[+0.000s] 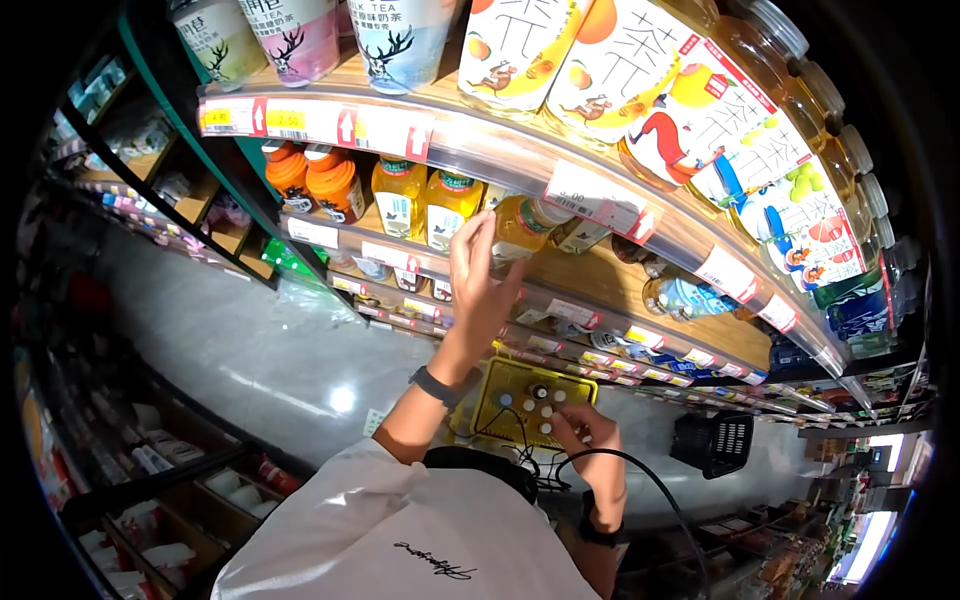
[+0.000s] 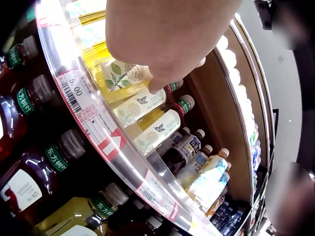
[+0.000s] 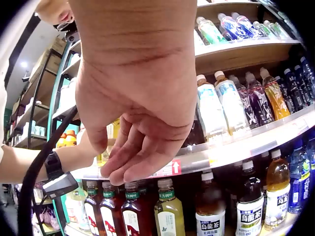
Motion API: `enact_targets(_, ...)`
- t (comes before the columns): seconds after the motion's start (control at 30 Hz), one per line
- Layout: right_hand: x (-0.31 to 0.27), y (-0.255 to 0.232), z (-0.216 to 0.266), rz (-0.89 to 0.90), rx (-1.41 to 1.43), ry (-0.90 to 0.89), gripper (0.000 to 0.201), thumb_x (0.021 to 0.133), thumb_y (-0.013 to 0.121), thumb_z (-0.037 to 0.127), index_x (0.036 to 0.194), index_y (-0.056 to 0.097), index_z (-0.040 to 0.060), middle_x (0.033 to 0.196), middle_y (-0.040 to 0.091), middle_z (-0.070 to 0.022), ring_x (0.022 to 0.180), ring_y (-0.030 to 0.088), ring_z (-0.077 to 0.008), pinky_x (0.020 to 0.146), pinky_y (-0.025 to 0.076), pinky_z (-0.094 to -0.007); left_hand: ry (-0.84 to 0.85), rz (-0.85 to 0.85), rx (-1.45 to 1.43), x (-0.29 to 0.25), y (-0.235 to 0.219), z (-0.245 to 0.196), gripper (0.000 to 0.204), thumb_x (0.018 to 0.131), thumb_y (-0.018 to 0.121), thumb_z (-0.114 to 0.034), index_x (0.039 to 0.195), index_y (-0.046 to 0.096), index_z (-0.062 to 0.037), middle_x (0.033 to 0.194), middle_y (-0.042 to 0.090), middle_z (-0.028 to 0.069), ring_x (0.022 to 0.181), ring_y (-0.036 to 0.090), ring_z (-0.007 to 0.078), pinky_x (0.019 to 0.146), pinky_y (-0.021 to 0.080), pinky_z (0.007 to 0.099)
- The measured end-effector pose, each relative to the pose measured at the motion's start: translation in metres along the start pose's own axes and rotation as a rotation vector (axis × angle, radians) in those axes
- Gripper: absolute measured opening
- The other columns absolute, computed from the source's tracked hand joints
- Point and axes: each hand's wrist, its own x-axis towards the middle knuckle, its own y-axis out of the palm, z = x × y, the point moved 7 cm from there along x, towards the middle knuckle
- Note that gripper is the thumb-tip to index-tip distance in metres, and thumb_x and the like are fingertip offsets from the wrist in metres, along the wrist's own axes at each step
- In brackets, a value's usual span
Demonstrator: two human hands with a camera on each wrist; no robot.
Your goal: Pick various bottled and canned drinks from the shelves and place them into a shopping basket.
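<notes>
My left hand reaches onto the lower shelf and grips a bottle of yellow tea, with the fingers on one side and the thumb on the other. In the left wrist view the hand covers part of this bottle, whose leafy label shows beside more yellow tea bottles. My right hand hangs low in front of my body, near a yellow basket with several capped bottles in it. Up close in the right wrist view, its fingers curl loosely around nothing.
Large tea cartons and milk tea cups line the shelf above. Orange bottles stand to the left. A price-tag rail runs along the shelf front. A black cable crosses by my right arm; a black basket sits on the floor.
</notes>
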Motion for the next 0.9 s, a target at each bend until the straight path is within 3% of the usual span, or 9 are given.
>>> enact_targets(0.1,-0.001,-0.001,-0.008,-0.057,0.004,-0.018,0.018,0.092,0.077,0.017,0.097,0.072,0.0003,0.072,0.069,-0.0143,0.060,0.066,-0.0193,0.056,0.051,-0.0320,-0.009,-0.043,0.001,-0.005,0.000,0.005,0.088,0.076,0.085,0.005,0.153,0.045,-0.0060,0.121,0.055,0.0164,0.109,0.055,0.0308,0.094,0.048,0.0415)
enact_targets(0.2,-0.004,0.003,-0.016,-0.075,-0.008,-0.005,0.014,0.093,0.075,0.012,0.095,0.069,-0.0004,0.068,0.066,-0.0080,0.058,0.058,-0.0096,0.056,0.047,-0.0266,-0.002,-0.038,0.084,-0.007,-0.001,0.009,0.086,0.076,0.087,0.000,0.152,0.046,-0.0046,0.126,0.053,0.0158,0.111,0.054,0.0302,0.094,0.046,0.0405)
enact_targets(0.33,-0.007,0.012,-0.030,-0.028,0.024,0.069,0.013,0.093,0.074,0.012,0.095,0.069,0.0003,0.065,0.061,-0.0045,0.056,0.051,-0.0071,0.054,0.042,-0.0253,-0.037,-0.062,0.238,-0.007,-0.003,0.006,0.077,0.081,0.085,-0.013,0.148,0.050,-0.0040,0.126,0.057,0.0161,0.113,0.055,0.0344,0.093,0.042,0.0456)
enact_targets(0.5,-0.004,0.014,-0.028,0.024,-0.004,0.047,0.013,0.095,0.073,0.013,0.095,0.068,0.0012,0.063,0.055,-0.0012,0.057,0.044,-0.0061,0.053,0.039,-0.0256,-0.023,-0.108,0.335,-0.009,-0.007,0.009,0.087,0.075,0.093,-0.014,0.148,0.046,-0.0015,0.113,0.051,0.0119,0.098,0.050,0.0249,0.089,0.042,0.0357)
enact_targets(0.63,-0.006,0.012,-0.049,0.016,0.003,0.084,0.013,0.095,0.073,0.013,0.095,0.068,0.0016,0.064,0.057,-0.0018,0.058,0.046,-0.0059,0.054,0.040,-0.0254,0.004,-0.167,0.227,-0.016,-0.020,0.033,0.106,0.061,0.102,-0.016,0.140,0.033,0.0008,0.102,0.048,0.0084,0.089,0.047,0.0194,0.077,0.045,0.0307)
enact_targets(0.7,-0.007,0.012,-0.054,0.035,-0.043,0.076,0.016,0.094,0.074,0.016,0.100,0.068,0.0024,0.075,0.069,-0.0159,0.062,0.065,-0.0273,0.063,0.052,-0.0339,-0.042,-0.146,0.172,-0.018,-0.017,0.043,0.103,0.062,0.102,-0.015,0.138,0.033,0.0009,0.099,0.047,0.0073,0.087,0.047,0.0180,0.075,0.045,0.0295)
enact_targets(0.8,-0.009,0.012,-0.057,0.067,-0.022,0.110,0.015,0.094,0.073,0.013,0.099,0.067,0.0010,0.079,0.070,-0.0162,0.067,0.067,-0.0252,0.066,0.053,-0.0332,-0.129,-0.073,0.022,-0.021,-0.010,0.058,0.095,0.066,0.099,-0.010,0.133,0.032,-0.0009,0.094,0.046,0.0044,0.080,0.046,0.0135,0.068,0.044,0.0261)
enact_targets(0.83,-0.009,0.012,-0.058,0.006,0.063,-0.084,0.013,0.094,0.072,0.011,0.099,0.066,-0.0001,0.081,0.071,-0.0161,0.068,0.066,-0.0253,0.067,0.053,-0.0325,-0.113,-0.048,0.014,-0.019,-0.008,0.060,0.094,0.067,0.099,-0.009,0.132,0.033,-0.0011,0.093,0.046,0.0041,0.080,0.046,0.0133,0.068,0.044,0.0258)
enact_targets(0.9,-0.014,0.008,-0.081,-0.004,0.081,0.075,0.014,0.095,0.072,0.010,0.097,0.065,-0.0017,0.079,0.069,-0.0129,0.068,0.064,-0.0182,0.067,0.051,-0.0300,-0.080,-0.018,0.005,-0.017,-0.007,0.060,0.090,0.069,0.097,-0.008,0.131,0.034,-0.0015,0.092,0.046,0.0040,0.080,0.046,0.0131,0.069,0.044,0.0256)
